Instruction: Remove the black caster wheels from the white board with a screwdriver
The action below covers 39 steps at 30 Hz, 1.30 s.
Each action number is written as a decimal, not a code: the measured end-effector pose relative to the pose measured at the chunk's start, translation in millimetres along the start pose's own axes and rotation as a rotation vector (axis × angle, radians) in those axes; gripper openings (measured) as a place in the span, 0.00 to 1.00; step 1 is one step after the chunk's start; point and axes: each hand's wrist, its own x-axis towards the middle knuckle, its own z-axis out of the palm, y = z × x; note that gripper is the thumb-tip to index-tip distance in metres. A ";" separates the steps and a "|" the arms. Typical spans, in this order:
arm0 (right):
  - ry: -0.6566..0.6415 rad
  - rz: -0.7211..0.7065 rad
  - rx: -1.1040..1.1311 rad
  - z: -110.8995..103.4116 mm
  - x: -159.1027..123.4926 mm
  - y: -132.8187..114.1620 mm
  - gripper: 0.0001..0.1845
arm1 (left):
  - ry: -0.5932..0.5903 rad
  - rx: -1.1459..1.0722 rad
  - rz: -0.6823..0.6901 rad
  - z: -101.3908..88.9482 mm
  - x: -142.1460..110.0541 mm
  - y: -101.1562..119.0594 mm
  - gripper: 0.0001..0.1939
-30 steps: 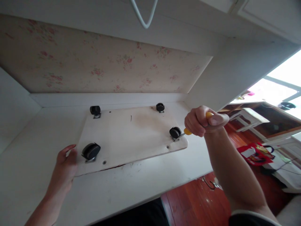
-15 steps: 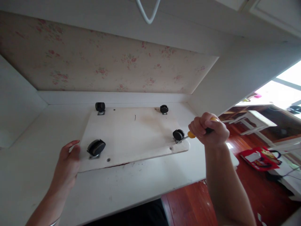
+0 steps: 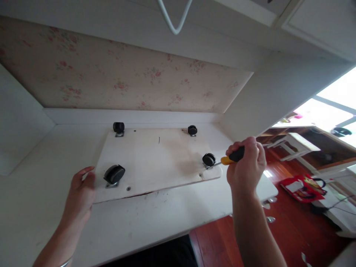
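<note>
A white board (image 3: 155,159) lies on a white surface with black casters on its upper face. My left hand (image 3: 82,189) grips the board's left edge, close to the front left caster (image 3: 114,174). Closed around a yellow and black screwdriver (image 3: 231,156) is my right hand (image 3: 247,167). The screwdriver's shaft slants down to the metal plate of the front right caster (image 3: 209,160); its tip is too small to make out. Along the far edge stand the back left caster (image 3: 118,127) and the back right caster (image 3: 192,130).
The white surface (image 3: 155,218) sits in a recess backed by a floral panel (image 3: 133,70). A bent white rod (image 3: 175,27) hangs above. To the right, a white stool (image 3: 294,144) and a red bag (image 3: 302,188) are on the reddish wooden floor (image 3: 219,241).
My right hand has rolled around the screwdriver, showing more of the black handle. The left hand keeps its hold on the board. The whole view has shifted slightly.
</note>
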 end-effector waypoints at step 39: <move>-0.312 -0.232 -0.100 12.0 2.3 -20.0 0.15 | -0.052 -0.190 -0.145 -29.6 -4.9 -12.9 0.18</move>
